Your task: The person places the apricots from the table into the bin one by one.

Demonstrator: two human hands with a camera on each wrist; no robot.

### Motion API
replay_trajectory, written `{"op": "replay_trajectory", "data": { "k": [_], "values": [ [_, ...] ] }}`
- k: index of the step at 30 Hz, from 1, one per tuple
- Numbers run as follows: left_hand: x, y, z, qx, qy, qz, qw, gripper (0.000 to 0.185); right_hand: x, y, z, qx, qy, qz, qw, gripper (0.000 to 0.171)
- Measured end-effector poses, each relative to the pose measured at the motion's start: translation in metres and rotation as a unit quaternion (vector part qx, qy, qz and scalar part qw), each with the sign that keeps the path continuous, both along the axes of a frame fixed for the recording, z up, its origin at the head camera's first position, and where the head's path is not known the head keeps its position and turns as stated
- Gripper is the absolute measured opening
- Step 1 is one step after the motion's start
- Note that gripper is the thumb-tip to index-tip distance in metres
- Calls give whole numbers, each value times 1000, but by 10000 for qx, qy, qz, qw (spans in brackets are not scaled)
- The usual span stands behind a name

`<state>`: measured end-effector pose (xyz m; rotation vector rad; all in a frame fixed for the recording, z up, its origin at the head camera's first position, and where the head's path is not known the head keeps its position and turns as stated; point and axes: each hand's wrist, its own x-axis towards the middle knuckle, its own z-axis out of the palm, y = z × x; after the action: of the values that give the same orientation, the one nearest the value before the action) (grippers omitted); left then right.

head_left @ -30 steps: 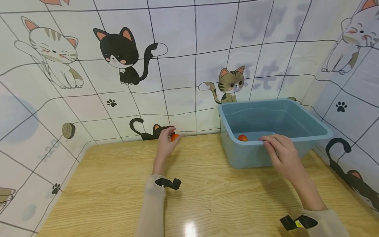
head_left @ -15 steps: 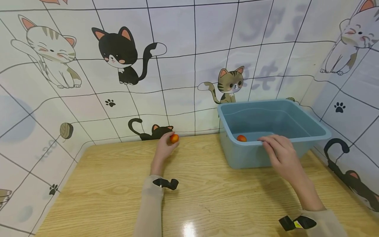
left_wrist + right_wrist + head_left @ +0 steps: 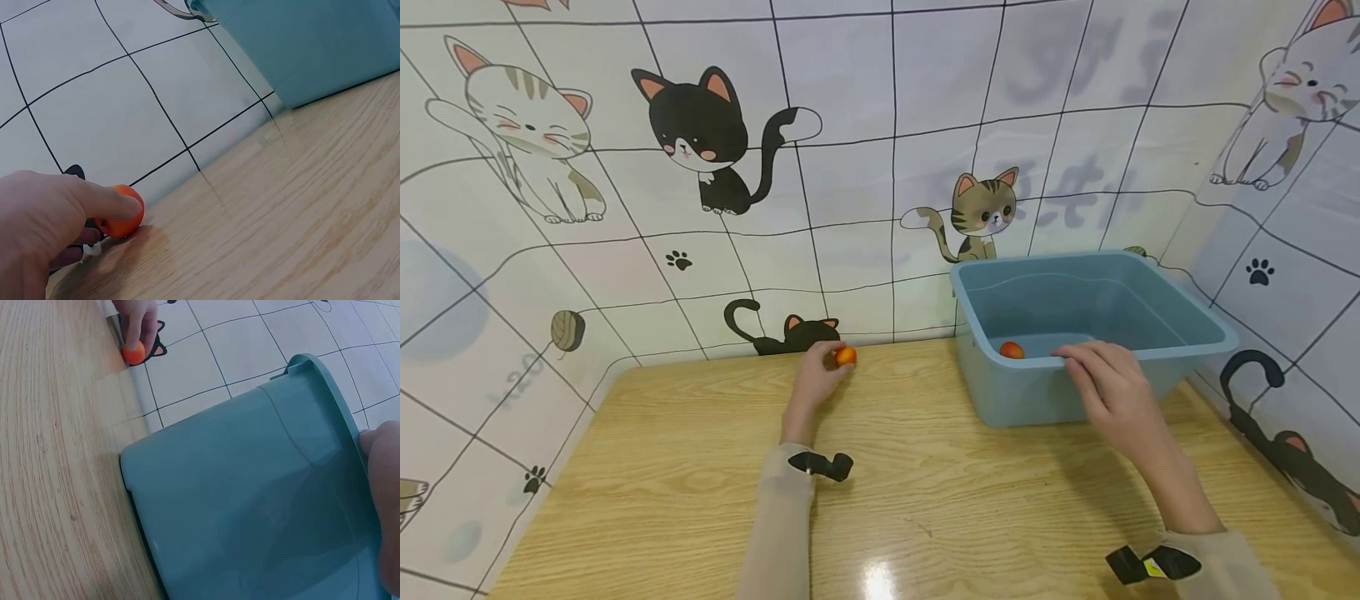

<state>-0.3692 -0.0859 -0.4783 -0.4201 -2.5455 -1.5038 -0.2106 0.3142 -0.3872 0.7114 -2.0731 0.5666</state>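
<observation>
Up at the far edge of the tabletop [image 3: 925,500], close to the tiled wall [image 3: 865,167], a small orange ball [image 3: 846,356] sits at the fingertips of the left hand [image 3: 815,383]. The left wrist view shows the thumb lying over the ball [image 3: 122,219] with the other fingers tucked behind it, so the grip is a light pinch closed on the ball, which looks low enough to touch the wood. Pinching suits something this small and round, which would likely roll if merely nudged.

To the right stands a blue tub [image 3: 1210,337], well apart from that ball. A second ball [image 3: 1012,350] lies inside it, near the front wall. The right hand [image 3: 1112,392] rests on the tub's near rim, fingers bent over the edge and onto it; that grip probably steadies the tub so it does not slide. The right wrist view shows only a fingertip at the rim [image 3: 350,425].
</observation>
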Motion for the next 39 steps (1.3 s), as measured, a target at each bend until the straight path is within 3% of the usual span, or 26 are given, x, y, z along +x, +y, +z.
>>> {"op": "replay_trajectory", "data": {
  "k": [9, 23, 39],
  "values": [
    [0, 4, -1, 36, -125, 207, 9997, 42, -1, 0, 0, -24, 1, 13, 10000, 46],
    [5, 11, 5, 297, -49, 110, 9995, 41, -1, 1, 0, -18, 84, 75, 9999, 46],
    [9, 16, 32, 545, 280, 67, 9981, 41, -1, 0, -1, -29, 23, 34, 10000, 42]
  ]
}}
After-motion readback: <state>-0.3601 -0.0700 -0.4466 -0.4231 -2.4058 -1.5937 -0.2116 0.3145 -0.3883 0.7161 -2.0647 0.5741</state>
